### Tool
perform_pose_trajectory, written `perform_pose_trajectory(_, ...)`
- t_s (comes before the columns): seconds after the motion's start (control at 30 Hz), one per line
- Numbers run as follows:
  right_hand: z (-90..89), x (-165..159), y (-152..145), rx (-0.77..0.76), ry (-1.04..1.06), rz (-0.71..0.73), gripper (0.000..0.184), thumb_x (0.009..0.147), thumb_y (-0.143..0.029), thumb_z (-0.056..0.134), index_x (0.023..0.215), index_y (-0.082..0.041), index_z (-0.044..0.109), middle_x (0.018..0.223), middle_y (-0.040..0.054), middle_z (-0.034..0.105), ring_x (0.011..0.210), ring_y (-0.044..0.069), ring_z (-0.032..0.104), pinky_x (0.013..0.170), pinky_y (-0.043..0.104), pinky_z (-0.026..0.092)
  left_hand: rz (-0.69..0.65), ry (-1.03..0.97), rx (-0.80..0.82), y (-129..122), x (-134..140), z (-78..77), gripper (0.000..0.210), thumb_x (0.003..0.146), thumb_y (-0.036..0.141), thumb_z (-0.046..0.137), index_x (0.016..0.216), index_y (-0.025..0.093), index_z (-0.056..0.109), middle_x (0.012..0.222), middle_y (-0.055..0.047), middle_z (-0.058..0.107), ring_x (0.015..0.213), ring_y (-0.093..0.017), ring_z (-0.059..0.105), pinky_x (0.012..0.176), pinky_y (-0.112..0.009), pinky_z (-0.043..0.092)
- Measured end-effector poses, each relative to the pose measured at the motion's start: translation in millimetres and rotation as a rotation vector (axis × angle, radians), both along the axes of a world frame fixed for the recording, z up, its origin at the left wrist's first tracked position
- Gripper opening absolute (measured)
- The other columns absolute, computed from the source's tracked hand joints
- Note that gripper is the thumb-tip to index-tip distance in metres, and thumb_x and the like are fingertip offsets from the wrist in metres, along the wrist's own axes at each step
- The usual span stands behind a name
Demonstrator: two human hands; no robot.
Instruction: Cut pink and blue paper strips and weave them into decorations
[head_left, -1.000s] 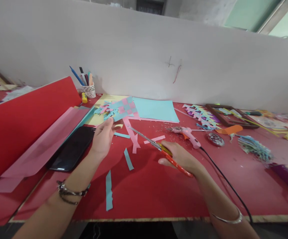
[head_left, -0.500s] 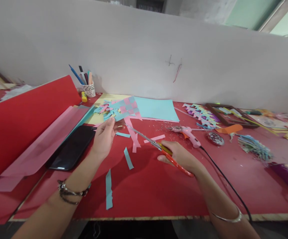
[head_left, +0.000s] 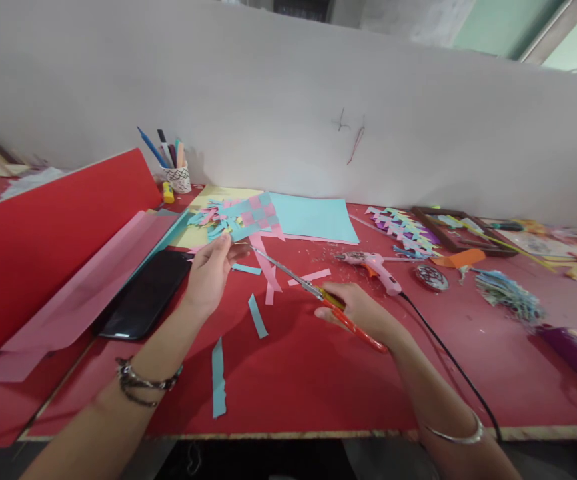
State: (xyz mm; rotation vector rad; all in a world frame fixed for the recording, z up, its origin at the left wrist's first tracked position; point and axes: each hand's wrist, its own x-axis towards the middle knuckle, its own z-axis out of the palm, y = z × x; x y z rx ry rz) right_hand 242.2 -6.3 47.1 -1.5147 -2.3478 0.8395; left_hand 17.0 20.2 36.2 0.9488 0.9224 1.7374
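Between the fingers of my left hand (head_left: pixel 208 270) is a woven paper piece (head_left: pixel 253 217), a checkered patch of pink and light blue strips. My right hand (head_left: pixel 361 310) grips scissors (head_left: pixel 336 307) with orange and yellow handles. The blades point left, their tips close to the lower edge of the woven paper and to my left fingers. A pink strip (head_left: pixel 263 257) hangs or lies just below the piece; I cannot tell which. Loose light blue strips (head_left: pixel 257 317) and a pink strip (head_left: pixel 309 277) lie on the red tabletop (head_left: pixel 313 380) nearby.
A black phone (head_left: pixel 143 297) and pink sheets (head_left: pixel 83 287) lie left, beside a standing red board (head_left: pixel 68 233). Behind are a pen cup (head_left: pixel 177 179) and blue sheets (head_left: pixel 313 217). To the right sit a pink glue gun (head_left: pixel 376 267) with its cord, a wooden frame (head_left: pixel 498 247) and a purple box (head_left: pixel 576 357).
Both hands stay almost in place. The left fingers have shifted slightly, and the scissors remain by the edge of the woven paper.
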Motion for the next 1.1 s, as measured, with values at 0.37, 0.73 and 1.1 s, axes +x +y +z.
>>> perform_pose_trajectory(0.37, -2.6, 1, 2, 0.021, -0.044, -0.032, 0.044, 0.070, -0.056, 0.049, 0.057, -0.019, 0.029, 0.054, -0.0063, 0.028, 0.051, 0.007, 0.025, 0.048, 0.022, 0.018, -0.007, -0.028, -0.064, 1, 0, 0.5, 0.015, 0.066, 0.029, 0.060, 0.055, 0.021, 0.053, 0.052, 0.002, 0.060, 0.058, -0.016, 0.062, 0.066, -0.031, 0.052)
perform_pose_trajectory(0.73, 4.4, 3, 3, 0.155, -0.064, -0.189, 0.040, 0.071, -0.052, 0.050, 0.057, -0.019, 0.031, 0.051, -0.0059, 0.034, 0.048, 0.008, 0.029, 0.047, 0.021, 0.019, 0.143, 0.000, -0.179, 12, -11, -10.1, 0.017, 0.071, 0.033, 0.053, 0.062, 0.018, 0.056, 0.063, -0.001, 0.064, 0.068, -0.015, 0.064, 0.070, -0.028, 0.048)
perform_pose_trajectory(1.1, 4.4, 50, -49, 0.095, -0.298, -0.310, 0.023, 0.071, -0.043, 0.051, 0.069, -0.020, 0.052, 0.071, 0.0036, 0.063, 0.063, 0.017, 0.056, 0.054, 0.024, 0.034, 0.137, 0.078, -0.182, 9, -9, -17.0, 0.033, 0.051, 0.048, 0.067, 0.059, 0.017, 0.058, 0.055, 0.000, 0.061, 0.056, -0.013, 0.057, 0.058, -0.027, 0.046)
